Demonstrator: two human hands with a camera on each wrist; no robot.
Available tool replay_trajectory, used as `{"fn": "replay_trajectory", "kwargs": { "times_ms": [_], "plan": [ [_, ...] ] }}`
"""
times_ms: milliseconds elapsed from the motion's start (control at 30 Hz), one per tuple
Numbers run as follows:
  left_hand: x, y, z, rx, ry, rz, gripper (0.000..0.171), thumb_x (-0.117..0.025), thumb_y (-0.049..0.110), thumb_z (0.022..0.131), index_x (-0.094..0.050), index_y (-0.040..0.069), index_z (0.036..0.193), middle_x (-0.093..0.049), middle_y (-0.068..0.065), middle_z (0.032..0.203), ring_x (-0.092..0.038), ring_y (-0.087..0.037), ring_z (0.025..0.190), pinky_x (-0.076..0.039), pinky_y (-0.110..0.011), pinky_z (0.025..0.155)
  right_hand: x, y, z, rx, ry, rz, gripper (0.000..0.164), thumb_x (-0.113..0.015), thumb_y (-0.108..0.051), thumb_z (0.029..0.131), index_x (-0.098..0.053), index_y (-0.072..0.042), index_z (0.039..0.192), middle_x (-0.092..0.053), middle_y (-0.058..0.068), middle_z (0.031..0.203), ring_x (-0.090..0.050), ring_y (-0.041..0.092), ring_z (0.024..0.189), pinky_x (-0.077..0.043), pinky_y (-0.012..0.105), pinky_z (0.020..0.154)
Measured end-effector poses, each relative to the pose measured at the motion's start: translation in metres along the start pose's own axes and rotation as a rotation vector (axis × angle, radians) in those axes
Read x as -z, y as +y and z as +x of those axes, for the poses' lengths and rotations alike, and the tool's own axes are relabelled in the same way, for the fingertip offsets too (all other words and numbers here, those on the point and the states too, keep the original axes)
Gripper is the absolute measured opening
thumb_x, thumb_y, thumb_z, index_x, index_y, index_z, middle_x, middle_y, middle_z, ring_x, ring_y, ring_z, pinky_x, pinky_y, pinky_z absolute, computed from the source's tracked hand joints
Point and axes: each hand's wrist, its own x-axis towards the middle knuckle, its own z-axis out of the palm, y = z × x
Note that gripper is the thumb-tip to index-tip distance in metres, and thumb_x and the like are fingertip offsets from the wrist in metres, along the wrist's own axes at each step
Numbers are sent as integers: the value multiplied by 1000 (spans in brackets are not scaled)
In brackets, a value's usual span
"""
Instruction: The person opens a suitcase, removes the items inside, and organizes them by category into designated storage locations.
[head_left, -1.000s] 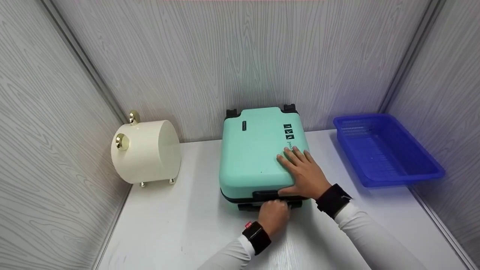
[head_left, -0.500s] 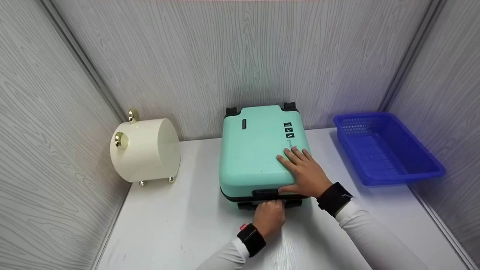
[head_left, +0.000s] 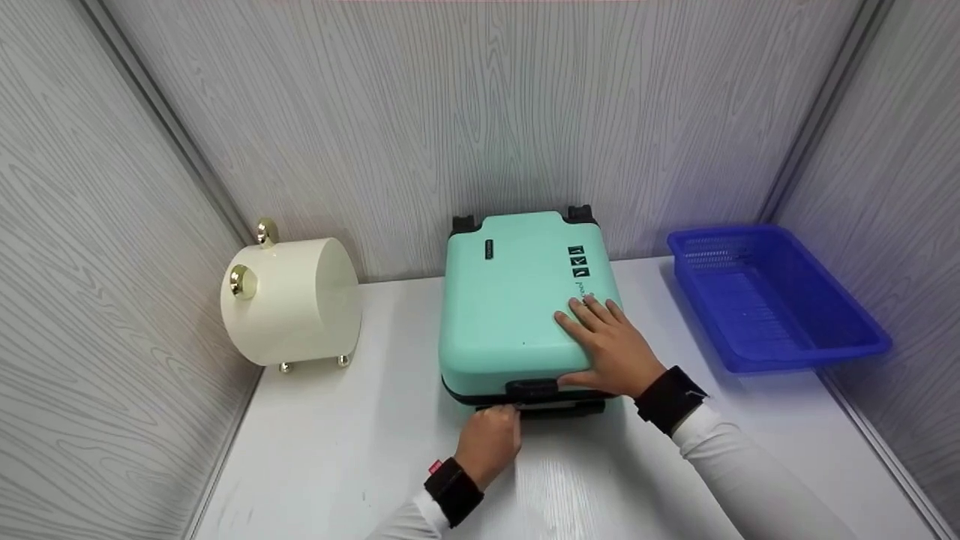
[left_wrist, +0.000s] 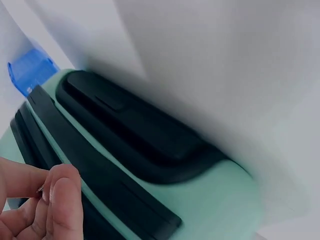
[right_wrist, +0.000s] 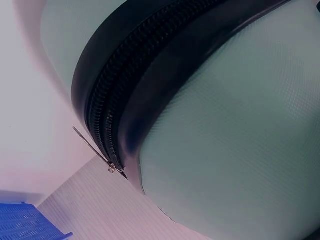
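A mint-green suitcase (head_left: 517, 300) lies flat, its wheels toward the back wall and its black handle (head_left: 532, 388) toward me. My left hand (head_left: 489, 442) pinches a small metal zipper pull (left_wrist: 40, 190) at the front seam, just left of the handle; the fingers cover most of it. Spread flat, my right hand (head_left: 615, 351) rests on the front right of the lid, thumb beside the handle. The right wrist view shows the black zipper (right_wrist: 100, 115) curving round a corner, with a second metal pull (right_wrist: 95, 150) sticking out from it.
At the left stands a cream drum-shaped box (head_left: 292, 304) with gold knobs and small feet. A blue plastic basket (head_left: 806, 354) sits to the right of the suitcase. Wood-grain panels (head_left: 360, 112) close in the white table (head_left: 315, 465) at the back and sides.
My left hand has slid leftward along the suitcase's front seam, from right of the handle's middle to its left end. The right hand and the suitcase have stayed in place.
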Motion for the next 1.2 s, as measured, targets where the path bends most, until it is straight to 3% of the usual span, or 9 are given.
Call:
{"fn": "replay_trajectory", "kwargs": {
  "times_ms": [333, 667, 900, 1033, 1200],
  "plan": [
    [21, -37, -20, 130, -2, -71, 34, -76, 1, 94, -60, 11, 66, -54, 0, 54, -55, -13, 46, -44, -31, 42, 2, -1, -1, -2, -5, -5, 113, -91, -68, 75, -49, -13, 164, -49, 23, 167, -41, 49, 157, -32, 69, 126],
    [34, -70, -28, 173, -20, -50, 50, -74, -1, 93, -43, 15, 57, -40, 4, 52, -33, -5, 50, -36, -27, 43, 2, 0, -4, 16, 1, 3, 108, -89, -66, 78, -51, -13, 163, -50, 24, 165, -42, 50, 156, -34, 69, 126],
    [37, -95, -24, 249, -38, -26, 42, -76, 1, 93, -55, 8, 58, -51, -2, 51, -41, -10, 48, -39, -32, 43, 1, 0, -3, 15, -2, 11, 106, -91, -64, 79, -51, -14, 163, -50, 23, 166, -42, 49, 156, -33, 69, 126],
    [35, -108, -16, 289, -59, -39, 38, -76, 1, 93, -58, 6, 60, -56, -6, 53, -51, -16, 47, -43, -36, 44, 2, 0, -3, 18, -3, 19, 105, -90, -63, 79, -51, -14, 163, -50, 23, 166, -42, 49, 156, -33, 69, 126],
    [30, -118, -3, 336, -114, -77, 32, -75, 2, 95, -65, 3, 64, -62, -7, 58, -53, -16, 50, -46, -36, 47, 3, 0, -4, 18, 7, 19, 105, -91, -63, 78, -53, -14, 162, -52, 23, 164, -43, 49, 156, -34, 70, 125]
  ]
}}
